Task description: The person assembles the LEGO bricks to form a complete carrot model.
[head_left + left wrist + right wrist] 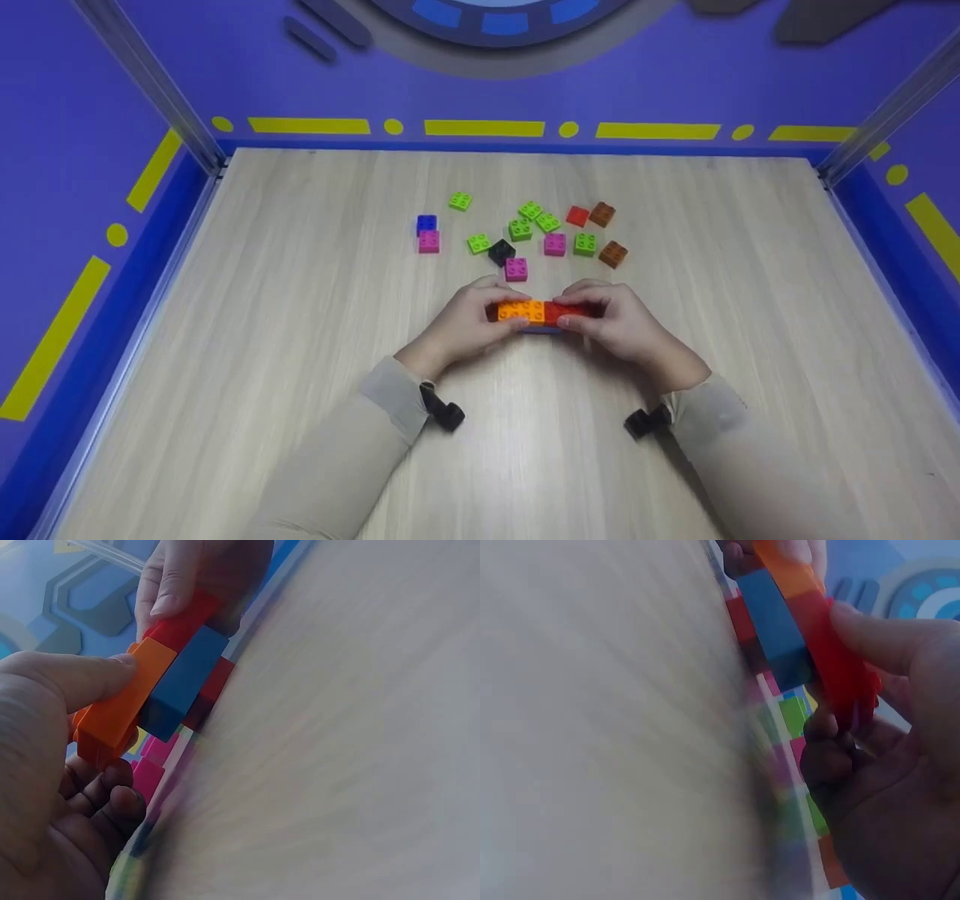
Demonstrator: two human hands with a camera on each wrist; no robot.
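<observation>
Both hands hold a small stack of toy building bricks low over the table. My left hand (469, 319) pinches the orange brick (520, 312) at the stack's top left, thumb on the near side. With thumb and fingers, my right hand (626, 322) grips the upper red brick (832, 652), which sits end to end with the orange one. A blue brick (184, 686) lies beneath, bridging the two. Under the blue brick shows a lower red brick (211, 690). In the head view the hands and top bricks hide most of the lower part.
Loose bricks lie beyond the hands: several lime green (520, 229), some magenta (516, 269), a black (502, 253), a dark blue (427, 223), a thin red (577, 217) and two brown (613, 254). Blue panels (495, 97) wall the wooden table (300, 300) at the back and sides.
</observation>
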